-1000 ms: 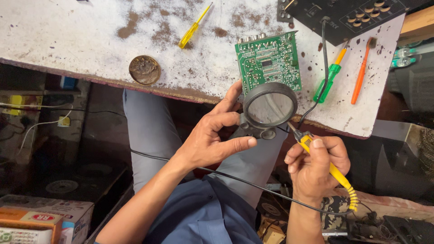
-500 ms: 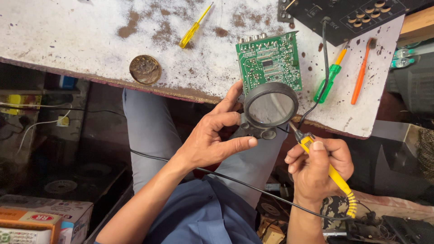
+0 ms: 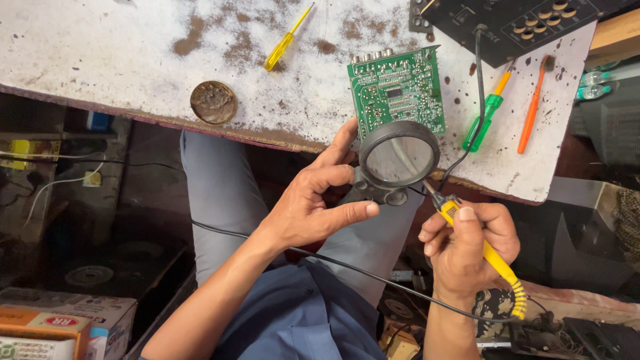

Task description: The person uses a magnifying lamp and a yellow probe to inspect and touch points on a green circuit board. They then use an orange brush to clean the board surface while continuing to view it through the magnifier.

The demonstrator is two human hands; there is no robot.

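My left hand (image 3: 313, 207) pinches the loupe (image 3: 399, 157) by its short black base, thumb below and fingers above, so the lens hangs flat over the near edge of the board (image 3: 398, 90). Held there, it sits between my eyes and the green board, which lies on the worn white bench (image 3: 133, 60) with its row of sockets pointing away from me. My right hand (image 3: 470, 243) is closed around the yellow iron (image 3: 477, 243) like a pen, forefinger pressed on top near the front; its dark tip angles up towards the lower rim of the lens, just beside it, and I cannot tell if it touches anything. Its coiled yellow lead trails off behind my wrist. The two hands stay apart, either side of the lens.

A round brown tin (image 3: 213, 102) rests near the bench edge, within reach. A yellow screwdriver (image 3: 288, 37), a green one (image 3: 487, 113) and an orange tool (image 3: 533, 107) lie farther out, clear of the board.

Down at the lower left, stacked cartons (image 3: 60, 323) show: a white one with a red oval label, and orange and green packs below it.
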